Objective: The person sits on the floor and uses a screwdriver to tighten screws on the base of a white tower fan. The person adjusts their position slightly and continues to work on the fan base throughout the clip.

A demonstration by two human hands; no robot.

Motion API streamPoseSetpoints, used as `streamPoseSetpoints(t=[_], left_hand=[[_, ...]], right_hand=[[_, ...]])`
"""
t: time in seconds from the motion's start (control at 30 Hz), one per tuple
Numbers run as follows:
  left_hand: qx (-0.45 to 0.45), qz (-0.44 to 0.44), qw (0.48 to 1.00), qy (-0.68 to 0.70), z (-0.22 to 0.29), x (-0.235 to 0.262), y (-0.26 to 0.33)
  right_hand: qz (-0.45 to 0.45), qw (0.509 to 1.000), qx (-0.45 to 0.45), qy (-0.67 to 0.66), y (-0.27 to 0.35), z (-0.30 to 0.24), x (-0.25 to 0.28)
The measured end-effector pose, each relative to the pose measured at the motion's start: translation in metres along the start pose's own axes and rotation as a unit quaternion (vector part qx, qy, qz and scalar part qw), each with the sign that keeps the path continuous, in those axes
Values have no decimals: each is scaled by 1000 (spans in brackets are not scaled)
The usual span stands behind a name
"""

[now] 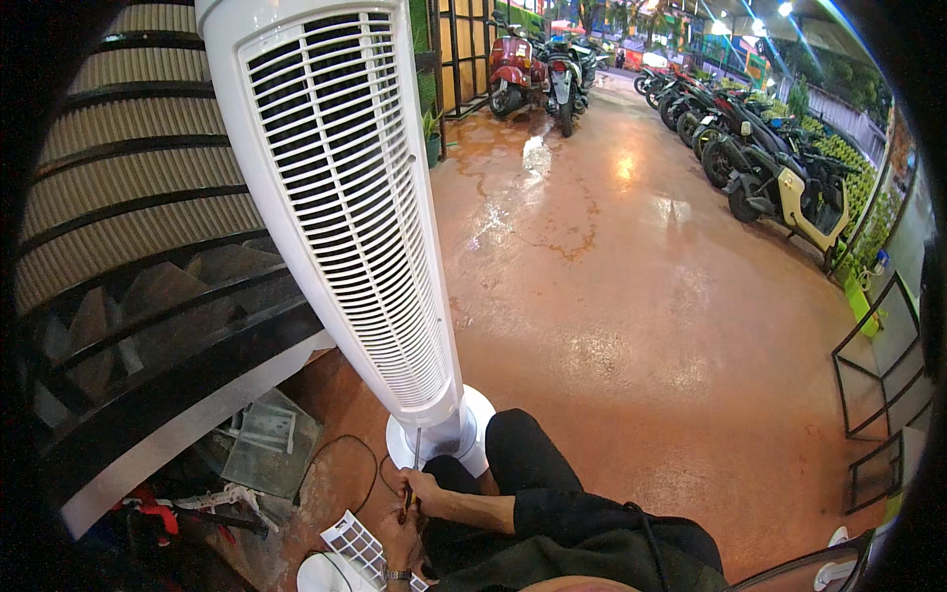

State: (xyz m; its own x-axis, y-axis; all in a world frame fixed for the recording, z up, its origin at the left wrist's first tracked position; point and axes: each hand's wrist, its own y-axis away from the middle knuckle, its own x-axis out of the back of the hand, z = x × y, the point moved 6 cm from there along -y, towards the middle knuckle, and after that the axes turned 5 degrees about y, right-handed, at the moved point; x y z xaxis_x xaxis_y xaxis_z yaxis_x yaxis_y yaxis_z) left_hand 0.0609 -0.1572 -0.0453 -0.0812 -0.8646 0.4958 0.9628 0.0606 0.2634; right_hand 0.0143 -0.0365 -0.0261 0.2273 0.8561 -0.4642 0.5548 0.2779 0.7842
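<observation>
Nearby, tower fan (pixel 345 197), cable (pixel 340 456), parked scooters (pixel 760 168).

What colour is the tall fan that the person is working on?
White, grille and round base alike. The tower fan shows clearly in the head view.

We see a white tower fan (pixel 345 197) with a slatted grille on a white round base (pixel 473 434), standing on a glossy reddish-brown floor (pixel 631 296). Our sleeve (pixel 582 513) and trousers (pixel 523 449) are black, and a white grid-patterned panel (pixel 357 545) lies nearby. Beyond stand a red scooter (pixel 511 61) and a cream-and-black one (pixel 789 187); the wall (pixel 128 178) is tan-and-black striped.
</observation>
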Motion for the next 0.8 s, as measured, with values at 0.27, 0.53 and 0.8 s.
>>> streamPoseSetpoints(t=[0.27, 0.53, 0.8], left_hand=[[-217, 168, 954, -123, 99, -2, 35], [-112, 56, 979, 159, 29, 0, 24], [16, -50, 990, 131, 11, -26, 5]], right_hand=[[106, 992, 69, 14, -78, 7, 28], [-203, 965, 24, -163, -41, 9, 1], [103, 985, 137, -22, -55, 5, 34]])
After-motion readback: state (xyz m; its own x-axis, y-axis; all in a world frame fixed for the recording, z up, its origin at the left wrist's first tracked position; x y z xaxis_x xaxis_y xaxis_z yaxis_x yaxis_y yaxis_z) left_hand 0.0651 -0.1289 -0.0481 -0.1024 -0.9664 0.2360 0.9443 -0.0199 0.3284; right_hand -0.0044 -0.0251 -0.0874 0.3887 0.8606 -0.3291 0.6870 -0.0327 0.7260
